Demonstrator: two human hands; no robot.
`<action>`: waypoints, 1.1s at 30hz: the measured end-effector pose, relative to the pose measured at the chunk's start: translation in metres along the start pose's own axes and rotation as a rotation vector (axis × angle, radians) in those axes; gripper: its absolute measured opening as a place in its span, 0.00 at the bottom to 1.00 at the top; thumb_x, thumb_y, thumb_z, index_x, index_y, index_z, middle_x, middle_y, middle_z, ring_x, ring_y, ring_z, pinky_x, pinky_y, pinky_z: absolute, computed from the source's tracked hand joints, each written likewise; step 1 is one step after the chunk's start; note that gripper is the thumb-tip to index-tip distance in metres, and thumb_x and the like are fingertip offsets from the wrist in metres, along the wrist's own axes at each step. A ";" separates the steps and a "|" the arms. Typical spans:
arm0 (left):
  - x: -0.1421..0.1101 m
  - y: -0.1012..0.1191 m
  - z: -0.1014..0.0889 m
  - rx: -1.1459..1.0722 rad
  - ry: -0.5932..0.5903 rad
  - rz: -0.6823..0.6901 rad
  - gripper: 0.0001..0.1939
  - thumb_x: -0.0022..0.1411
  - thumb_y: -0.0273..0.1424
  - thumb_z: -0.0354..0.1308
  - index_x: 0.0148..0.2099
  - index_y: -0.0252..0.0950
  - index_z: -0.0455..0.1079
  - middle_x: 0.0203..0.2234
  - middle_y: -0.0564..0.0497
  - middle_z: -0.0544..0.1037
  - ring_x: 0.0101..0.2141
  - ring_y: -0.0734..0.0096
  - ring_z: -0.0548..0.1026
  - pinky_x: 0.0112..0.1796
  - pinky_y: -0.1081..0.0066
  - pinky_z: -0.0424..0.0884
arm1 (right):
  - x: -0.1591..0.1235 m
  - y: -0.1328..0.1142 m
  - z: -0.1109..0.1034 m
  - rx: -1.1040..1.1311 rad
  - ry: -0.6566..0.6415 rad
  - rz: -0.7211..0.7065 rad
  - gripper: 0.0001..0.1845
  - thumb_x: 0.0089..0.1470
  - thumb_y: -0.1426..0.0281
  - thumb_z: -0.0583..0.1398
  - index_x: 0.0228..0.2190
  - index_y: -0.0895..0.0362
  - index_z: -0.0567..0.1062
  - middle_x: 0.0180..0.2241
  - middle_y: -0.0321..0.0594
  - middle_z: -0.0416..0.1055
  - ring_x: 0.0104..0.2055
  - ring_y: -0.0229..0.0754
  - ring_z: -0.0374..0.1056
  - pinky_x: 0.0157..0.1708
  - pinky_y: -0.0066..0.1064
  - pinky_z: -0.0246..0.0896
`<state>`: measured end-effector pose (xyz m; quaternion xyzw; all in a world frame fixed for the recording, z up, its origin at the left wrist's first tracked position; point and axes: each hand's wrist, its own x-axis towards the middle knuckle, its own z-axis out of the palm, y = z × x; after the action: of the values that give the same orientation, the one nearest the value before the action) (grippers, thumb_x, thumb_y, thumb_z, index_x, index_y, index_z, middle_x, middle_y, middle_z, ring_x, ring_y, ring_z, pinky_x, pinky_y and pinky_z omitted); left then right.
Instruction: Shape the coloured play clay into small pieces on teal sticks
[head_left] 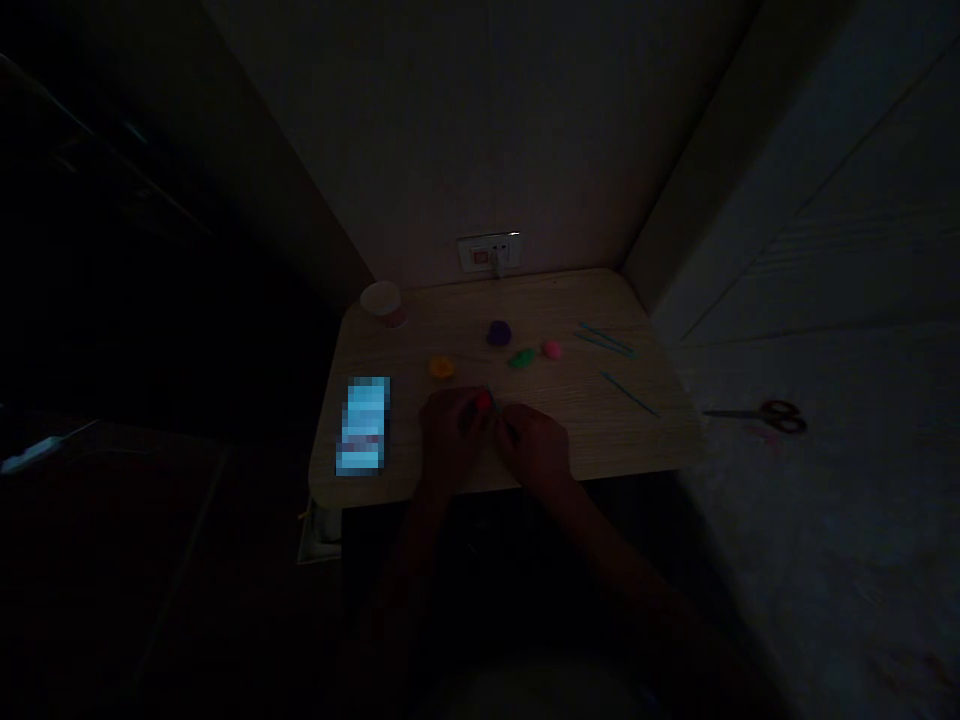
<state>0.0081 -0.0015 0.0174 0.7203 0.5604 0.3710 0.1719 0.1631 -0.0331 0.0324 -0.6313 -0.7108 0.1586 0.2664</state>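
In your left hand (450,425), the fingers close round a red clay lump (484,400), small, bright and smooth-looking in the dim light, just above the near half of the wooden table (465,300). Its long axis is too small and shaded to tell. Your right hand (536,445) has its fingers closed on a thin dark stick (493,398), which slants up towards eleven o'clock, its tip beside the lump; you cannot tell whether it goes in.

From the red lump, an orange lump (442,368) lies at ten o'clock, a purple lump (499,334) just past twelve, a green lump (522,358) between one and two, and a pink ball (551,350) at two. Blue straws (630,395) lie at two and three o'clock, a lit phone (363,426) between eight and nine, and a paper cup (384,303) between ten and eleven.
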 end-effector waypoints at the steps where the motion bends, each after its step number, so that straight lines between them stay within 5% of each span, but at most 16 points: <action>1: 0.000 0.000 0.000 -0.001 -0.002 0.007 0.12 0.67 0.33 0.62 0.52 0.43 0.78 0.47 0.47 0.83 0.50 0.54 0.77 0.56 0.52 0.69 | 0.000 0.000 0.000 0.001 -0.011 -0.012 0.14 0.65 0.67 0.57 0.29 0.55 0.77 0.32 0.41 0.78 0.33 0.41 0.69 0.31 0.32 0.47; 6: 0.000 -0.001 0.001 -0.008 0.012 -0.004 0.14 0.63 0.32 0.66 0.51 0.43 0.78 0.46 0.47 0.83 0.49 0.53 0.77 0.56 0.50 0.69 | 0.001 0.001 -0.001 0.025 0.033 0.037 0.14 0.65 0.67 0.56 0.28 0.55 0.76 0.31 0.42 0.77 0.30 0.40 0.67 0.30 0.33 0.46; 10: -0.003 -0.008 0.001 -0.230 0.032 -0.144 0.14 0.64 0.37 0.65 0.50 0.40 0.75 0.46 0.46 0.82 0.48 0.57 0.79 0.53 0.55 0.74 | 0.001 0.013 -0.005 0.124 0.150 0.187 0.19 0.66 0.63 0.52 0.25 0.55 0.72 0.24 0.39 0.71 0.26 0.40 0.63 0.29 0.33 0.44; 15: -0.004 -0.012 -0.005 -0.537 -0.138 -0.117 0.17 0.71 0.39 0.57 0.58 0.40 0.68 0.55 0.42 0.80 0.55 0.59 0.78 0.57 0.58 0.74 | 0.004 0.036 -0.016 0.208 0.189 0.201 0.21 0.66 0.61 0.51 0.24 0.55 0.71 0.21 0.37 0.68 0.25 0.40 0.63 0.29 0.32 0.46; 24: 0.018 -0.013 0.004 -0.127 -0.201 0.267 0.17 0.72 0.27 0.48 0.54 0.42 0.76 0.59 0.46 0.76 0.59 0.57 0.71 0.62 0.50 0.64 | 0.007 0.058 -0.030 0.005 0.117 0.085 0.15 0.68 0.65 0.56 0.39 0.54 0.82 0.39 0.44 0.80 0.38 0.45 0.73 0.35 0.33 0.57; 29: 0.011 -0.014 -0.002 -0.091 -0.210 0.287 0.29 0.65 0.24 0.53 0.68 0.41 0.63 0.62 0.43 0.72 0.62 0.54 0.69 0.64 0.50 0.62 | 0.006 0.057 -0.030 -0.002 0.130 0.081 0.13 0.67 0.65 0.58 0.44 0.50 0.84 0.41 0.43 0.77 0.42 0.48 0.73 0.36 0.34 0.61; 33: 0.009 -0.008 0.002 -0.010 -0.170 0.209 0.28 0.60 0.33 0.67 0.62 0.39 0.68 0.55 0.43 0.77 0.55 0.51 0.74 0.60 0.50 0.66 | 0.007 0.059 -0.026 -0.007 0.168 0.073 0.12 0.64 0.66 0.61 0.45 0.50 0.84 0.43 0.45 0.76 0.46 0.51 0.71 0.38 0.37 0.64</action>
<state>0.0045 0.0102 0.0139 0.8028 0.4639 0.3270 0.1827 0.2256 -0.0205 0.0214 -0.6687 -0.6631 0.1121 0.3173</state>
